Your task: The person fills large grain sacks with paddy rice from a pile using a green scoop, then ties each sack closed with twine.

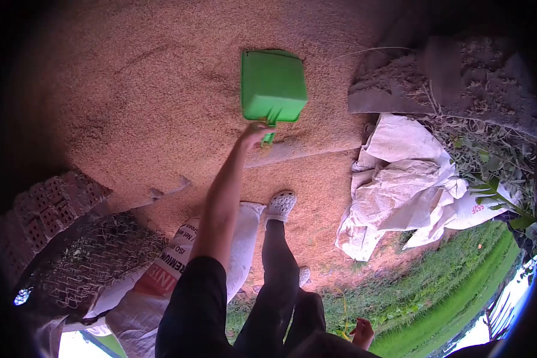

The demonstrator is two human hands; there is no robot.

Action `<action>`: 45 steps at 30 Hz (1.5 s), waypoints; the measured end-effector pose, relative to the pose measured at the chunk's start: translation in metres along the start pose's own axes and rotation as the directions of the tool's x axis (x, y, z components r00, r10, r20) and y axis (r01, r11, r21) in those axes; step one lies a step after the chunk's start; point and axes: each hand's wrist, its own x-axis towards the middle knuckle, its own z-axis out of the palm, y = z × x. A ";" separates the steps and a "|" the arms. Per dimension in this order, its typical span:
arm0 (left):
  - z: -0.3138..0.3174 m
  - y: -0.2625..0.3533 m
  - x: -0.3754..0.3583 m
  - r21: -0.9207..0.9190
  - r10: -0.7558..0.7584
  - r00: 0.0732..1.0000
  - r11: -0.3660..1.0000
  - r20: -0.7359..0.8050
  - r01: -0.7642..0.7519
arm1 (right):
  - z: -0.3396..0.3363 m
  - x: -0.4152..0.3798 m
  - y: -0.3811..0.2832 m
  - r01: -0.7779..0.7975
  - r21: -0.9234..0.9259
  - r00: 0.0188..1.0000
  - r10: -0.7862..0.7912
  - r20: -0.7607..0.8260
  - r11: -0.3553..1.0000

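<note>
- Up in the centre of the frame I see a green scoop (274,82), its broad flat face turned up, sitting on the spread of tan grain (155,89).
- The left hand (256,133) is closed around the scoop's handle, just below its body; the bare forearm runs down to a dark sleeve (194,298) at the lower left of centre.
- The right hand (363,334) hangs at the bottom edge, right of centre, well apart from the scoop, with its fingers loosely bent; I can't tell whether it holds anything.
- Between the two arms come dark-clothed legs (280,256), one foot in a pale, holed clog (281,204) and the other shoe only partly in sight lower down.
- To the right of centre, crumpled whitish sacks (400,179) lie in a heap, just below a dark, dirt-strewn sheet (400,83) at the upper right.
- At the lower left there are perforated bricks (51,209), with dark netting (95,262) beside them and a printed sack (161,274) nearer the arm.
- Green grass (423,298) fills the lower right, and leafy plants (495,191) show near the right edge.
</note>
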 end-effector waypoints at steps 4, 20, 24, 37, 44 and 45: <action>0.051 0.022 -0.026 -0.315 0.063 0.991 0.944 -0.115 -0.097 | 0.003 0.002 0.010 -0.030 0.013 0.998 0.030 0.047 0.999; 0.062 0.052 -0.210 0.154 0.268 0.917 0.961 -0.295 -0.232 | 0.001 -0.007 -0.024 -0.038 0.128 0.994 0.024 0.111 0.991; 0.069 -0.087 -0.229 0.255 0.288 0.810 0.951 -0.510 -0.177 | 0.010 -0.007 -0.064 0.010 0.086 0.986 -0.025 0.166 0.996; 0.029 -0.159 -0.232 -0.875 -0.141 0.990 0.478 0.015 0.081 | 0.016 -0.004 -0.080 0.052 0.034 0.975 -0.058 0.215 0.998; 0.007 -0.122 -0.173 -0.986 -0.042 0.993 0.132 -0.106 -0.100 | 0.012 -0.003 -0.083 0.066 -0.039 0.976 -0.056 0.211 0.997; 0.000 -0.104 -0.171 -0.974 -0.058 0.983 0.154 -0.174 -0.163 | 0.009 -0.004 -0.082 0.064 -0.044 0.977 -0.053 0.208 0.997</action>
